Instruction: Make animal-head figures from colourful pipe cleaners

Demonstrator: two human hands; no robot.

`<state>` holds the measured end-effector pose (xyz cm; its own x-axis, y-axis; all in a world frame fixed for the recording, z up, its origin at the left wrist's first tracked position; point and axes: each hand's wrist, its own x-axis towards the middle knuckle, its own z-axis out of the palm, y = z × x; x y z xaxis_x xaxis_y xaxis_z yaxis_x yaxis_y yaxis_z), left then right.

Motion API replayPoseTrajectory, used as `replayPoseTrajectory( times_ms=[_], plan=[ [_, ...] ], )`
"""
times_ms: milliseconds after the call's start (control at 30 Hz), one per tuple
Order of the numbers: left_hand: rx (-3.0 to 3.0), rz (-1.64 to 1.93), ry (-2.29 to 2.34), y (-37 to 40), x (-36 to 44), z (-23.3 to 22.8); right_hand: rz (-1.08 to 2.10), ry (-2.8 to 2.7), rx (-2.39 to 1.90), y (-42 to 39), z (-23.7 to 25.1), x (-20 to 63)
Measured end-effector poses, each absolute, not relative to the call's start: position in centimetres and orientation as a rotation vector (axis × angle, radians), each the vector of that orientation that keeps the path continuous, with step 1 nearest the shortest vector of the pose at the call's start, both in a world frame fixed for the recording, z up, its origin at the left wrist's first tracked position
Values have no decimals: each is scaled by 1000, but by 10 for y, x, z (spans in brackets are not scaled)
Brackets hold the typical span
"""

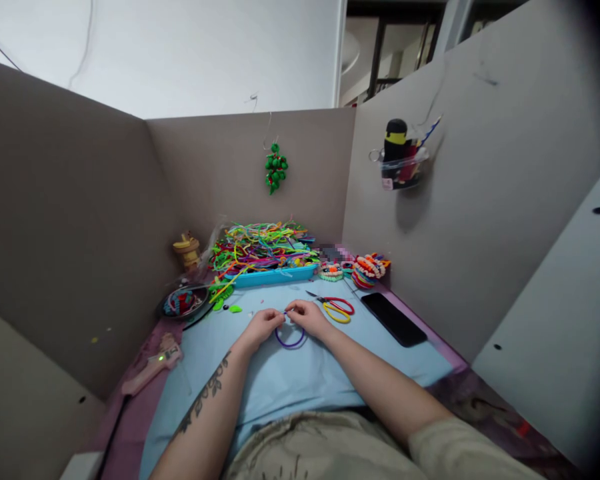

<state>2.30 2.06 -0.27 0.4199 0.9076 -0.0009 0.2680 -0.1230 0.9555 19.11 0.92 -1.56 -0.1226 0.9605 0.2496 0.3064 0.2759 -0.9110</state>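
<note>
I see my left hand (263, 326) and right hand (305, 316) close together over the light blue mat (300, 380) on the desk, both pinching the top of a purple cord loop (289, 339) that lies on the mat below them. Red and yellow scissors (336, 309) lie just right of my right hand, a black phone (393, 319) further right

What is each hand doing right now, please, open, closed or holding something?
Left hand: fingers pinched shut on the purple loop.
Right hand: fingers pinched shut on the same purple loop, just beside the left hand.
</note>
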Motion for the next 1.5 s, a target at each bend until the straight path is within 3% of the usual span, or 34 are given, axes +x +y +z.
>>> replayPoseTrajectory(
  times_ms=[567, 800, 1000, 1267, 1500],
  plan=[
    [1659, 840, 1044, 21, 23, -3, 746, -1785, -1169, 9, -20, 192],
    [1627, 920, 1107, 28, 17, -6, 711, -1534, -1171, 14, -13, 201],
    [1557, 1040, 1214, 34, 17, -10, 614, -1488, -1259, 53, 6, 230],
    [1558, 1104, 1311, 36, 18, -14, 184, -1848, -1527, 143, 51, 236],
    [1850, 1025, 1359, 31, 19, -18, 11, -1964, -1698, 184, 44, 225]
  ],
)
